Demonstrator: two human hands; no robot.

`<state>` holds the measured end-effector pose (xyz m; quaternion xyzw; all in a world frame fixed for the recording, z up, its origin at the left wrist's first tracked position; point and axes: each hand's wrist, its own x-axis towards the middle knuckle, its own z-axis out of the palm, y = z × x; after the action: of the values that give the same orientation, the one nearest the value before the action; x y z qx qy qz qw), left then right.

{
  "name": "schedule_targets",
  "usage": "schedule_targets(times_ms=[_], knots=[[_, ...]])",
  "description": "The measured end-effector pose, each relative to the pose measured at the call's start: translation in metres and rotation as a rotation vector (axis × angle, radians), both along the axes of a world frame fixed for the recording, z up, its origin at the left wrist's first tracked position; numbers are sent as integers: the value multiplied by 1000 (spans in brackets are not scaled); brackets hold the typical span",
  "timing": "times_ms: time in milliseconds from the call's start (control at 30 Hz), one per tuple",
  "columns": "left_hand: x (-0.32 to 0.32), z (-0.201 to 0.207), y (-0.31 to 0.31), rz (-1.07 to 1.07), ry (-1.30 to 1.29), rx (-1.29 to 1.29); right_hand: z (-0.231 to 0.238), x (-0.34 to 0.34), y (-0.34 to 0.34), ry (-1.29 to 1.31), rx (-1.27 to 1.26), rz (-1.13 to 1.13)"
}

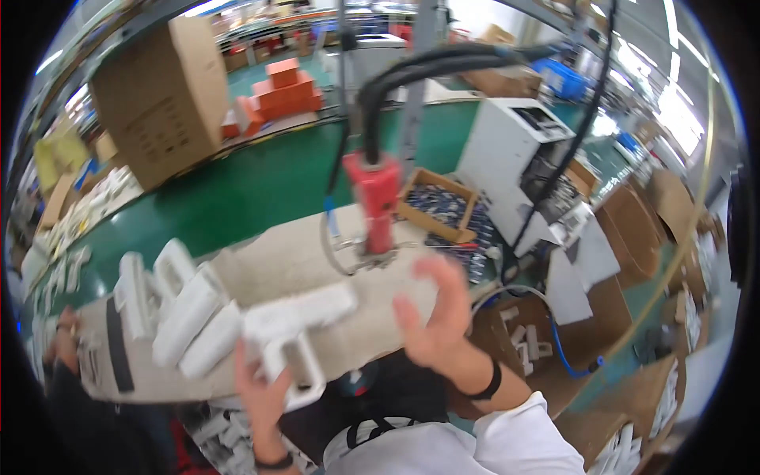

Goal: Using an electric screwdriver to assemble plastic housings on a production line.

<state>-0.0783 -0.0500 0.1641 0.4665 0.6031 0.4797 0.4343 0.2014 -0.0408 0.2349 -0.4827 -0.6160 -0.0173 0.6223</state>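
Note:
My left hand [263, 392] grips a white pistol-shaped plastic housing [297, 313] by its handle end, just above the bench's near edge. The housing's long body points right, and its looped handle hangs down. To the right, my right hand [439, 313] is raised with thumb and fingers curved apart and nothing between them; it is smeared by motion. Ahead of both hands a red tool [376, 206] hangs upright on black hoses, its lower end near the bench's tan cover [269, 237]. More white plastic housings [186, 317] lie in a group left of my left hand.
A co-worker's hand [67, 336] is at the far left. Beyond the bench runs a green surface [293, 170] with a large cardboard box [158, 103] and orange boxes [285, 91]. To the right are a tray of small dark parts [439, 202], a white machine [507, 150] and an open carton [602, 317].

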Motion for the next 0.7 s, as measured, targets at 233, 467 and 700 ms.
schedule_targets(times_ms=[233, 467, 700], knots=[[-44, 39, -38, -512, -87, 50, -70, 0, -73, 332, -1106, 637], [19, 37, -22, -893, -227, -26, -83, 70, -135, 457, -1303, 765], [4, 43, 6, -590, 0, 428, -119, 163, -282, 1464, -989, 144]])
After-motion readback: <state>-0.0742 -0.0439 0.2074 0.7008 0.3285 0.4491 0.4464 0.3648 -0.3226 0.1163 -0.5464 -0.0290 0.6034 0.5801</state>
